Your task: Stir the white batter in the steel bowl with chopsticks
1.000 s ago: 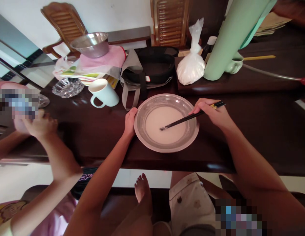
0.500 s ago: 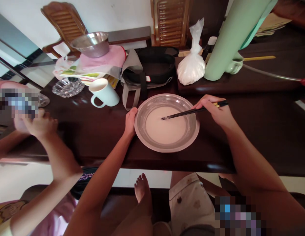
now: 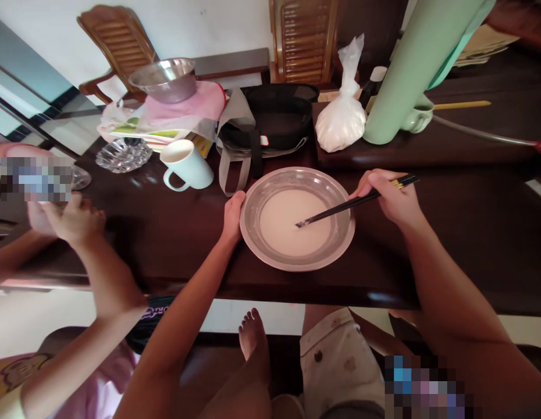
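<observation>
Currently, wide bowl (image 3: pixel 251 228) sits on dark table (image 3: pixel 174 230), close to the front edge; pale, milky liquid (image 3: pixel 292 233) covers its bottom. Left hand (image 3: pixel 234 216): fingers grasping the bowl's left rim. Right hand (image 3: pixel 393 195): fingers wrapped around black chopsticks (image 3: pixel 334 211), which slant down leftward across the bowl's right rim, tips at the liquid near its middle. Directly behind bowl: black-and-grey bag (image 3: pixel 281 122). Left of that: pale mug (image 3: pixel 194 169), then clear glass dish (image 3: pixel 122 156); farther back, metal basin (image 3: pixel 174 84) on pink cloth (image 3: pixel 209 103). Behind bowl, to the right: knotted plastic bag (image 3: pixel 340 125) with white contents, beside tall green cylinder (image 3: pixel 410 75). At far left, another person's hand (image 3: pixel 81 224); pixelation obscures the area above it, contents cannot be told.
</observation>
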Tool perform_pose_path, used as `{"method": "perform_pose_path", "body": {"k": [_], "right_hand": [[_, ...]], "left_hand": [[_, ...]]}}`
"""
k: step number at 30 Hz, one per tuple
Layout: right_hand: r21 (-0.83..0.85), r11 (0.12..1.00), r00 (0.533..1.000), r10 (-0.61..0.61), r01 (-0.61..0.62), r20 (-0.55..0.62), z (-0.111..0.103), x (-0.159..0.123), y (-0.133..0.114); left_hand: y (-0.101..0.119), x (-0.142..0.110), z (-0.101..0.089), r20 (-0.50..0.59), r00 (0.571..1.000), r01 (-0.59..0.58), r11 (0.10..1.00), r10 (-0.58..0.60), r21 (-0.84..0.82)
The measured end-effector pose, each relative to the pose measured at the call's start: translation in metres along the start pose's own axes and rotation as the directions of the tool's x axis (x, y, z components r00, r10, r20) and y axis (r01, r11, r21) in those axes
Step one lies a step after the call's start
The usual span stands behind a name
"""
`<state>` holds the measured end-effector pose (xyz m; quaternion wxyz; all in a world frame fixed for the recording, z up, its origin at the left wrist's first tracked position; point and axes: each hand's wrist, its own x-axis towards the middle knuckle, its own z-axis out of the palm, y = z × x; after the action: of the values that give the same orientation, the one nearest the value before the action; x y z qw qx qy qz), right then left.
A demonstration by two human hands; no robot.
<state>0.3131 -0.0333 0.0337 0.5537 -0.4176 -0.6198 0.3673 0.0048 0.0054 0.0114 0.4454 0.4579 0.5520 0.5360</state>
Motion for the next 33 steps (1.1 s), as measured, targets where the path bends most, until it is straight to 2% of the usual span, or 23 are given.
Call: {"method": "perform_pose_path", "body": {"k": [2,4,6,8,9,11,14,17,19,20,22,25,26,28,30,33], "right_hand": [[-0.043,0.999,0.996,0.018,-0.014,0.086,0.0023,-0.0002,-0.0014],[-0.108,0.994,0.995,0.022,-0.012,0.098,0.0034,0.0002,-0.0024],[-0.115,0.993,1.0,0.001,0.001,0.02,0.0018,0.0007,-0.002],[-0.054,0.998,0.998,-0.02,0.017,-0.065,-0.0007,0.0007,-0.0009],[-0.016,1.0,0.997,-0.021,0.02,-0.069,-0.0014,0.0004,-0.0006],[0.018,1.0,1.0,-0.005,0.005,0.001,-0.0006,-0.0005,-0.0014],[-0.083,0.996,0.993,0.02,-0.011,0.114,0.0025,-0.001,-0.0041],[-0.152,0.988,1.0,-0.02,0.022,0.016,0.0003,0.0003,-0.0039],[-0.094,0.995,0.997,-0.038,0.032,-0.067,-0.0028,0.0007,-0.0022],[-0.055,0.998,0.997,-0.032,0.028,-0.073,-0.0035,0.0006,-0.0016],[-0.023,1.0,1.0,0.0,0.0,-0.003,-0.0024,-0.0003,-0.0014],[-0.097,0.995,0.991,0.032,-0.019,0.132,0.0023,-0.0014,-0.003],[-0.129,0.992,0.991,0.029,-0.012,0.131,0.003,-0.0013,-0.0032],[-0.145,0.989,0.998,0.004,0.005,0.058,0.0022,-0.0006,-0.0024],[-0.088,0.996,1.0,-0.017,0.015,-0.018,-0.0001,0.0,-0.0008],[-0.018,1.0,1.0,-0.003,0.004,0.029,-0.0003,-0.0005,0.0002]], "left_hand": [[0.0002,-0.0001,0.0002,-0.005,1.0,0.007,1.0,-0.007,-0.004],[0.0004,0.0,0.0006,-0.012,1.0,0.009,1.0,-0.009,-0.01],[0.0004,0.0001,0.0006,-0.011,1.0,0.008,1.0,-0.008,-0.014],[0.0003,0.0002,0.0004,-0.003,1.0,0.007,1.0,-0.007,-0.014],[0.0001,0.0002,0.0002,0.001,1.0,0.007,1.0,-0.007,-0.014],[-0.0002,0.0001,-0.0001,0.006,1.0,0.005,1.0,-0.005,-0.013],[-0.001,-0.0002,-0.0006,0.011,1.0,-0.009,1.0,0.009,-0.009],[-0.0021,-0.0005,-0.001,0.015,1.0,-0.02,1.0,0.02,-0.013],[-0.0022,-0.0007,-0.001,0.018,1.0,-0.013,1.0,0.014,-0.014],[-0.0021,-0.0008,-0.001,0.02,1.0,-0.01,1.0,0.01,-0.013],[-0.0014,-0.001,-0.0008,0.018,1.0,-0.004,1.0,0.005,-0.008],[0.0,-0.0012,-0.0006,0.005,1.0,0.0,1.0,0.0,0.002],[0.0003,-0.0013,-0.0005,0.004,1.0,0.002,1.0,-0.002,0.003],[0.0007,-0.0016,-0.0004,0.005,1.0,0.006,1.0,-0.006,0.003],[0.0006,-0.0018,-0.0004,0.008,1.0,0.008,1.0,-0.008,0.004],[0.0002,-0.0019,-0.0006,0.004,1.0,0.006,1.0,-0.006,0.004]]}}
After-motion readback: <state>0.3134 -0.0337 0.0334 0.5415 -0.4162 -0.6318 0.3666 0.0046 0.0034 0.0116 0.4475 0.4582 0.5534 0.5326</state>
